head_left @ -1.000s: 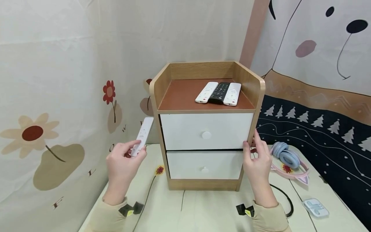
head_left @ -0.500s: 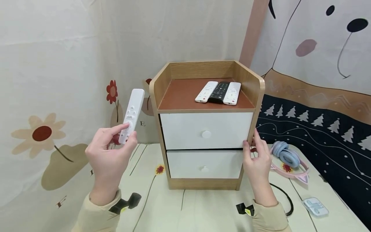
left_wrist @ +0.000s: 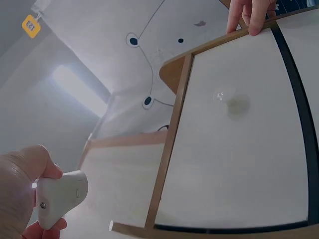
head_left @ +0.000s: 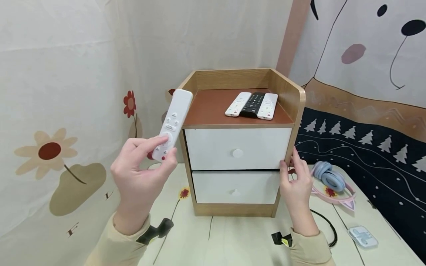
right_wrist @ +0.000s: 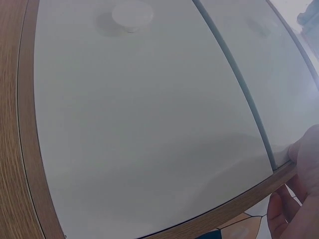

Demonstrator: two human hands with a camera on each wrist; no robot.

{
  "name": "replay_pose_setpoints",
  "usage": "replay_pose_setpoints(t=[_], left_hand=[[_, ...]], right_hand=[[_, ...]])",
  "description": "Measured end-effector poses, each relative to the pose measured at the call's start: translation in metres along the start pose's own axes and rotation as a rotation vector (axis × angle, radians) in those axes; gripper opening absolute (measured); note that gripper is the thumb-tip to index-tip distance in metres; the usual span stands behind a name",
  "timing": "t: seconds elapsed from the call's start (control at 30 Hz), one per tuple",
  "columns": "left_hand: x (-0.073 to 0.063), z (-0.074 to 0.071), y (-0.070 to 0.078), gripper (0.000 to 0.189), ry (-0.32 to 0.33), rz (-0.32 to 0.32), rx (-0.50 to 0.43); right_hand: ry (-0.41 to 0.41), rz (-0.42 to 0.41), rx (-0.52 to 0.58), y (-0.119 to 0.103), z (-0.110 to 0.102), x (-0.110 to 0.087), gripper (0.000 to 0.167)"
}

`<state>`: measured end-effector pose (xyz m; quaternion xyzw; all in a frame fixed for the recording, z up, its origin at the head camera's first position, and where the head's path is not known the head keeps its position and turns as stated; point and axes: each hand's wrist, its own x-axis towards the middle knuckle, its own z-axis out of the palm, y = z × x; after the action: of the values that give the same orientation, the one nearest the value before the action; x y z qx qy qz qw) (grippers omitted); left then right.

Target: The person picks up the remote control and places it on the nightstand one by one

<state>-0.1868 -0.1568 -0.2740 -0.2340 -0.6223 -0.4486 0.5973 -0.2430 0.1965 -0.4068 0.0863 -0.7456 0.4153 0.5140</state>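
My left hand [head_left: 139,170] pinches a white remote control [head_left: 179,111] by its lower end, buttons toward me, tilted up in front of the cabinet's upper left side. The end of this remote also shows in the left wrist view. With thumb on the front edge and fingers round the side, my right hand [head_left: 297,184] holds the right side of a small wood-look cabinet [head_left: 234,210]. Its upper drawer [head_left: 213,149] and lower drawer [head_left: 213,188] are white with round knobs. On the brown top lie a white remote [head_left: 238,104], a black remote [head_left: 253,104] and another white remote [head_left: 267,106], side by side.
Right of the cabinet, blue headphones [head_left: 328,177] lie by a pink cat-ear headband [head_left: 332,199]. A clear case [head_left: 362,236] and a black coiled cord [head_left: 329,225] are nearer me. Printed cloth [head_left: 83,92] hangs behind the table.
My left hand has raised the white remote, first up and left, then right toward the cabinet's top, where it now overlaps the left side panel. My right hand stays on the cabinet.
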Motion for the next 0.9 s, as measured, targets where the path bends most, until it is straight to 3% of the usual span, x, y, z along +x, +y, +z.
replay_pose_setpoints(t=[0.13,0.23,0.37,0.53,0.73,0.9], left_hand=[[0.004,0.008,0.004,0.022,-0.047,0.060,0.033],[0.008,0.014,0.006,0.021,-0.127,0.085,0.114],[0.012,0.024,0.007,0.018,-0.239,0.075,0.219],[0.015,0.040,0.006,0.017,-0.314,0.051,0.306],[0.015,0.054,0.003,0.017,-0.378,0.000,0.389],[0.017,0.066,0.004,0.016,-0.380,0.048,0.458]], right_hand=[[-0.004,0.009,0.001,0.000,0.000,-0.001,0.062],[-0.008,0.018,0.000,-0.001,0.000,-0.001,0.062],[-0.013,0.024,-0.002,-0.001,0.000,-0.001,0.062],[-0.014,0.030,-0.005,0.000,-0.001,-0.001,0.062],[-0.019,0.034,-0.002,0.001,-0.001,-0.002,0.062],[-0.019,0.033,-0.002,0.000,-0.001,-0.001,0.062]])
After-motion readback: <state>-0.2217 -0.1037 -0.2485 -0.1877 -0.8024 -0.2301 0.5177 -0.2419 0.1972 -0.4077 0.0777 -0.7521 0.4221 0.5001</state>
